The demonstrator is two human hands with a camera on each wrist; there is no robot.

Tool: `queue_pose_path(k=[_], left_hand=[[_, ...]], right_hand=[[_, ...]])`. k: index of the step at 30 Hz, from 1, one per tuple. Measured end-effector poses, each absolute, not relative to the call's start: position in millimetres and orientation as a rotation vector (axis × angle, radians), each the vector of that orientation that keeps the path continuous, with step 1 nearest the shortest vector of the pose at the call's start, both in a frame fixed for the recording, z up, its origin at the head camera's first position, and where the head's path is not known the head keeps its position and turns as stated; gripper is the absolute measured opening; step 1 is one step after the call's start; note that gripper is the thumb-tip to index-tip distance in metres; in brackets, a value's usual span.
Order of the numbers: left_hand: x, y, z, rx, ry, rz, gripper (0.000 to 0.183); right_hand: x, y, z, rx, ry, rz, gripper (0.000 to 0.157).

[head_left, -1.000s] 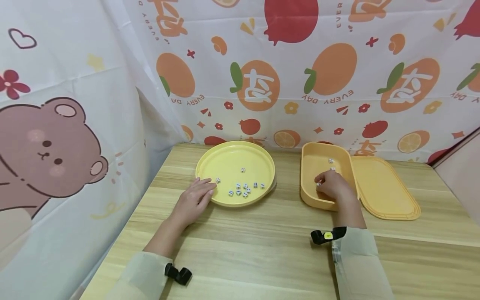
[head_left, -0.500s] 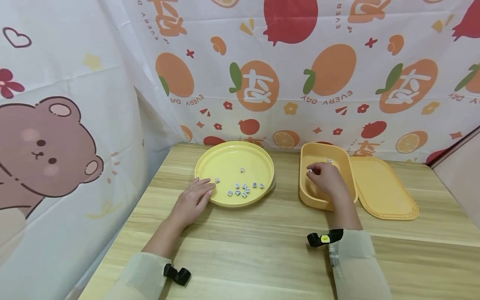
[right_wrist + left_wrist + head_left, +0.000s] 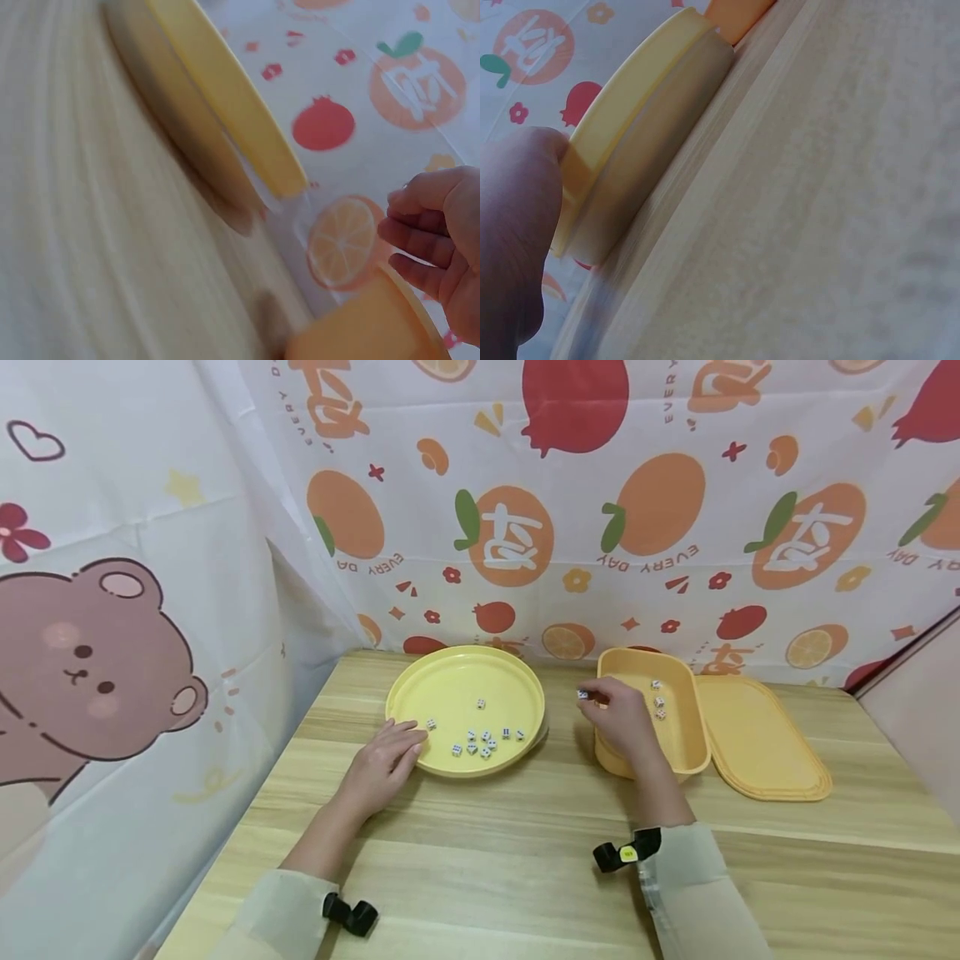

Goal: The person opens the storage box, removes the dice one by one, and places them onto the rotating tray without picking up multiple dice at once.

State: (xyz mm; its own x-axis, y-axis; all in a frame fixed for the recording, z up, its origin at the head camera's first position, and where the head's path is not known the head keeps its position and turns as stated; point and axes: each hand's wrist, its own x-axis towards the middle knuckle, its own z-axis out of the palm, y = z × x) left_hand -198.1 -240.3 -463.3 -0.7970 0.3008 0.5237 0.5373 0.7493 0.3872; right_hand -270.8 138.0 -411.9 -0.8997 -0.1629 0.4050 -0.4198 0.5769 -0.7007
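My right hand (image 3: 618, 717) pinches a small white die (image 3: 582, 694) between thumb and fingertips, above the left rim of the orange box (image 3: 701, 752). In the right wrist view the same hand (image 3: 439, 240) has its fingers curled inward, and the die is hidden. Inside the box lie a few white dice (image 3: 659, 702) with coloured dots. My left hand (image 3: 378, 770) rests with relaxed fingers on the near left rim of the round yellow tray (image 3: 442, 670). Several dice (image 3: 486, 737) sit on the tray, mostly in its near right part.
A flat orange lid (image 3: 768, 739) lies right of the box on the wooden table (image 3: 480, 852). Behind the table hangs a fruit-print cloth (image 3: 577, 527), and a bear-print cloth (image 3: 112, 652) hangs at the left.
My right hand has lifted a die from the box and moved left with it past the box's rim, uncovering the dice inside. My left hand stays on the tray rim.
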Motion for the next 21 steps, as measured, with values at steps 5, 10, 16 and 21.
queue_pose_path(k=[5, 10, 16, 21], left_hand=[[-199, -240, -463, -0.642, -2.52, -0.75, 0.024], [-199, -241, -463, -0.63, -2.542, -0.75, 0.025], [-199, -241, -464, -0.633, -2.544, -0.749, 0.025], [-198, -240, -464, -0.633, -2.528, -0.758, 0.024]], right_hand=[[-262, 110, -414, 0.496, -2.499, 1.416, 0.024], [-256, 84, -422, 0.54, -2.549, 1.464, 0.024], [-252, 68, -432, 0.616, -2.575, 1.36, 0.021], [-247, 63, -435, 0.684, -2.629, 1.232, 0.022]])
